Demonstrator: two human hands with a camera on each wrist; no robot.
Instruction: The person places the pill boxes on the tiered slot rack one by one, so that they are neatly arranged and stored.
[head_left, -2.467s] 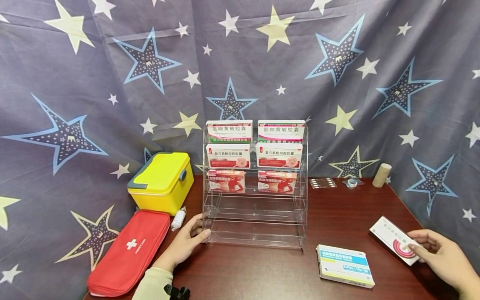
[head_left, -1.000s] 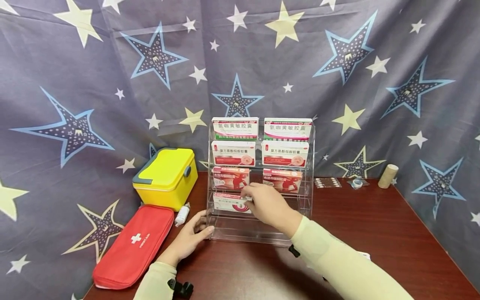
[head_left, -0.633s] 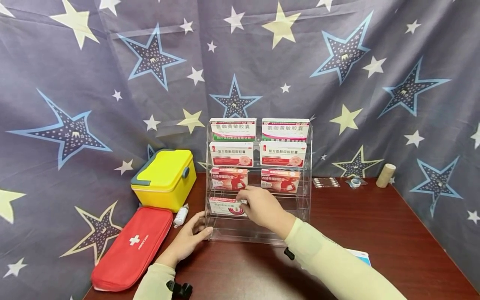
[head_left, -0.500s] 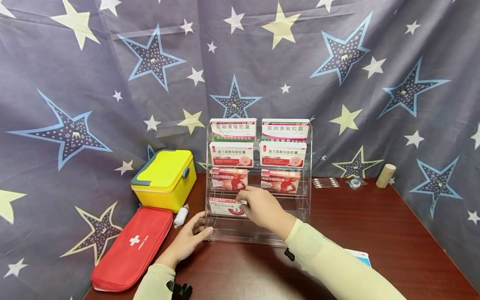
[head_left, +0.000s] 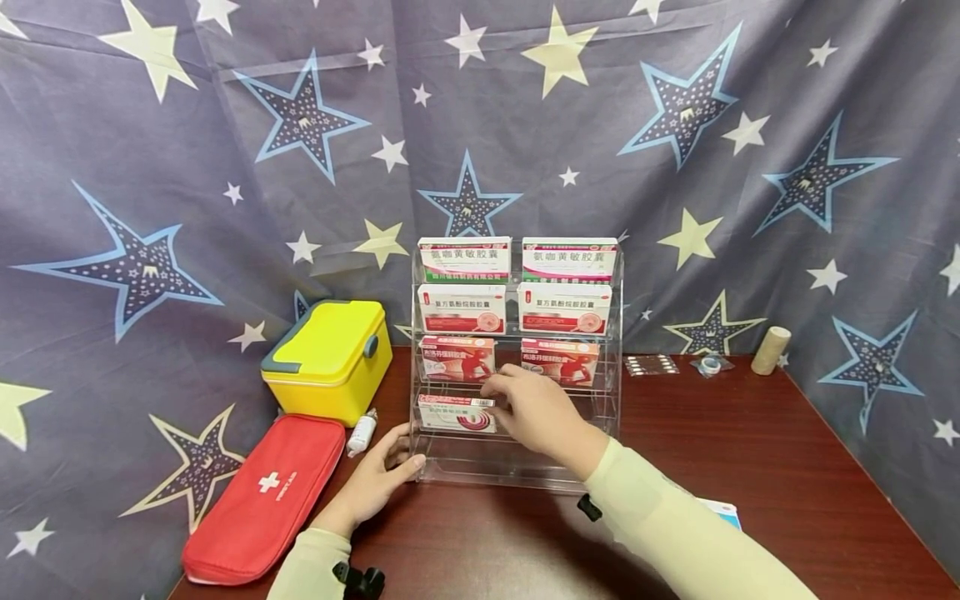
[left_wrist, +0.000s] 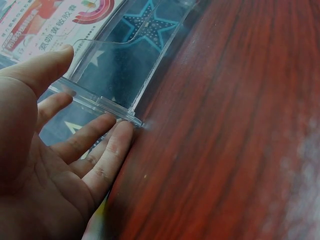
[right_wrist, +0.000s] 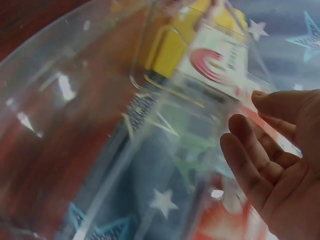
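Note:
A clear acrylic display rack (head_left: 510, 475) stands mid-table with medicine boxes on its tiers. My left hand (head_left: 381, 479) holds the rack's lower left corner, thumb at the front and fingertips along the side edge (left_wrist: 120, 110). On the fourth tier, at the left, leans a white capsule box (head_left: 454, 415) with pink-red rings. My right hand (head_left: 542, 412) is just right of this box. In the right wrist view its thumb and fingers are parted beside the white box (right_wrist: 212, 62), holding nothing. Two red boxes, including the right one (head_left: 558, 363), stand one tier up.
A yellow case (head_left: 326, 358), a red first-aid pouch (head_left: 262, 500) and a small white bottle (head_left: 362, 433) are at left. A blue-white box (head_left: 723, 512) is mostly hidden by the right sleeve. Swabs (head_left: 651, 365), a tape roll (head_left: 708, 364) and a bandage roll (head_left: 771, 350) lie at back right.
My right hand has carried the ringed capsule box from the table's right side to the rack's fourth tier, let go and shifted slightly right. My left hand has stayed at the rack.

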